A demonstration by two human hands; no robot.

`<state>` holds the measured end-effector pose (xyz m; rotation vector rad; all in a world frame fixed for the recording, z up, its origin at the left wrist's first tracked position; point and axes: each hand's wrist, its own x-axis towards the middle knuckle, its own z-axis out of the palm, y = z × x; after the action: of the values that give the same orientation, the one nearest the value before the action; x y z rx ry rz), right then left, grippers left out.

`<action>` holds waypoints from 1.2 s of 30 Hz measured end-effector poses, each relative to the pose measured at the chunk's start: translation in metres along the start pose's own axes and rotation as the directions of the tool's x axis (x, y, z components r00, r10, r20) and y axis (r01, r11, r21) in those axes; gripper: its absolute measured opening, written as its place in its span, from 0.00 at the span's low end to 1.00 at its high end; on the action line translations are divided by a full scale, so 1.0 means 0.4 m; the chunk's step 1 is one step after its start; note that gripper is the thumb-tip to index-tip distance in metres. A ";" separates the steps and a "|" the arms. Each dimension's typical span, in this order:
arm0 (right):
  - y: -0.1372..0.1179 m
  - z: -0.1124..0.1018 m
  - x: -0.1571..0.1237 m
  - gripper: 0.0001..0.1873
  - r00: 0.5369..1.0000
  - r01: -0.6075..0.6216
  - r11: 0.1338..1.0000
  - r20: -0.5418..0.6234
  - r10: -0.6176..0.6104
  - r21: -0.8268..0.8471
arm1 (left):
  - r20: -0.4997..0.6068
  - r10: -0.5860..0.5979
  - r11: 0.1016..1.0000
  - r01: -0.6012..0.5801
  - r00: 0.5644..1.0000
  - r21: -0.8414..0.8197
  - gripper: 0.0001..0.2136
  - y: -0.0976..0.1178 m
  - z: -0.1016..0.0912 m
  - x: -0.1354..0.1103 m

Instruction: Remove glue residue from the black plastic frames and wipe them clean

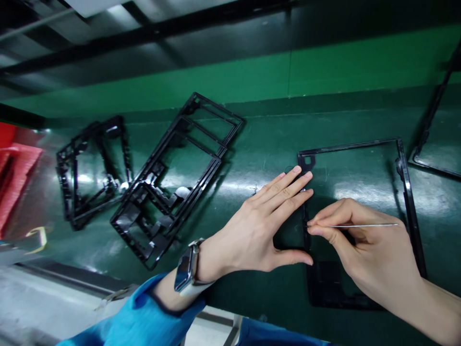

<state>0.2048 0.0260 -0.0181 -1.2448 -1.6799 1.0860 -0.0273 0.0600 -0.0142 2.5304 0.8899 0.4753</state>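
A black rectangular plastic frame (409,202) lies flat on the green bench in front of me. My left hand (268,223) rests over its left side, fingers stretched out and thumb spread, with the fingertips on the frame's edge. Between thumb and fingers my right hand (363,250) pinches a thin metal rod (370,225), perhaps a blade or pick. The rod's tip is at the inner left edge of the frame, mostly covered by the fingertips. Part of the frame's lower right is hidden behind my right hand.
Several black plastic frames (169,132) lie stacked askew on the bench (262,144) to the left, beside another jumble of frames (74,182). One more frame (428,120) reaches in at the right edge. Red wrapping (18,178) sits far left. A green wall (324,72) borders the back.
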 end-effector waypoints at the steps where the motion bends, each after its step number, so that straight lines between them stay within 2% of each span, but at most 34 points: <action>1: 0.000 0.000 0.000 0.10 1.000 0.003 1.000 0.003 -0.003 0.000 | 0.002 -0.001 1.000 0.001 1.000 0.004 0.48 0.000 0.000 0.000; 7: -0.003 -0.002 0.003 0.11 0.999 0.028 1.000 0.016 -0.029 0.013 | 0.003 0.002 1.000 -0.002 1.000 0.018 0.49 0.000 0.001 0.003; 20: 0.000 0.001 0.006 0.10 0.999 -0.034 0.999 0.005 0.034 0.032 | 0.012 -0.008 1.000 0.008 1.000 0.011 0.48 0.003 -0.003 0.004; 27: 0.001 0.001 0.003 0.10 1.000 -0.012 1.000 0.021 0.012 0.020 | 0.008 -0.004 1.000 0.004 1.000 0.006 0.49 0.000 -0.001 0.000; 36: -0.004 -0.005 0.005 0.10 0.999 -0.050 0.999 0.022 0.050 0.012 | 0.014 -0.013 1.000 0.013 1.000 -0.008 0.48 0.003 -0.004 0.003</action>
<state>0.2058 0.0279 -0.0158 -1.2769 -1.6635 1.1421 -0.0267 0.0603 -0.0119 2.5161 0.8973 0.4559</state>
